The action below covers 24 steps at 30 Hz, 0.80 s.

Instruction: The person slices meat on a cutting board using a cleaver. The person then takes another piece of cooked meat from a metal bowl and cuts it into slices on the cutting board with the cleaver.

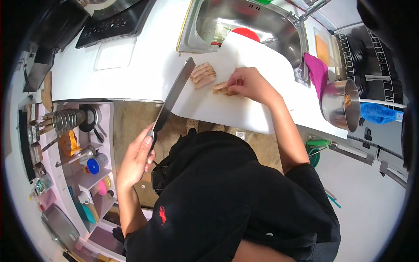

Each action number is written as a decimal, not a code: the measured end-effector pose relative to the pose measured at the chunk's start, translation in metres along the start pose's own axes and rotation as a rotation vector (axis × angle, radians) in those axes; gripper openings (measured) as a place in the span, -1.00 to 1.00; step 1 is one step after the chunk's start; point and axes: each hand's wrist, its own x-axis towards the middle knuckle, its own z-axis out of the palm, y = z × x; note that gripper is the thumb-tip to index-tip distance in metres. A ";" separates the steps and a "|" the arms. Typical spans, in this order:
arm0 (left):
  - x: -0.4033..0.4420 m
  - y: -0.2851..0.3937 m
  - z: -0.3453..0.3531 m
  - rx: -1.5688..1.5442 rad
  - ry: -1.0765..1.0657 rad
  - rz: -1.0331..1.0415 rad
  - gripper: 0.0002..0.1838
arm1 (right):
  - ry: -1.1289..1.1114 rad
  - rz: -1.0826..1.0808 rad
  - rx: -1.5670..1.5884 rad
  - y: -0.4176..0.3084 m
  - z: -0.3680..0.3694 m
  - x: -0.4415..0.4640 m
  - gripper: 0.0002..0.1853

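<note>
On the white board (196, 107) that reaches over the sink (187, 40), sliced meat (203, 76) sits grouped, smaller meat piece (219, 89) just beside it. Right hand (252, 84) has that piece pinched at fingertips, probably to steady or separate it. Left hand (139, 153) is wrapped round the handle of the knife (174, 89), blade angled away from the body, presumably keeping the edge off the right fingers. Board overlap likely buys workspace. Markings: red rider emblem (163, 215) on black shirt (209, 187), no lettering; QR-style square (240, 135) and cooktop (115, 24) panel unreadable.
</note>
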 end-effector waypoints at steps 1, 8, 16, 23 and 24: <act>0.000 0.000 0.001 0.005 0.005 0.000 -0.37 | 0.001 -0.001 -0.019 0.000 0.000 0.001 -0.87; 0.001 0.002 0.003 0.014 -0.013 -0.008 -0.39 | 0.091 0.054 -0.099 -0.005 0.006 0.005 -0.84; 0.003 0.000 0.004 0.007 -0.015 0.018 -0.38 | 0.021 0.010 -0.140 -0.010 0.011 0.002 -0.79; -0.001 0.007 0.007 -0.005 0.017 0.014 -0.42 | 0.010 -0.118 0.028 -0.026 0.021 0.027 -0.78; -0.001 0.004 0.006 0.002 0.015 0.018 -0.39 | 0.050 -0.147 -0.024 -0.024 0.027 0.032 -0.77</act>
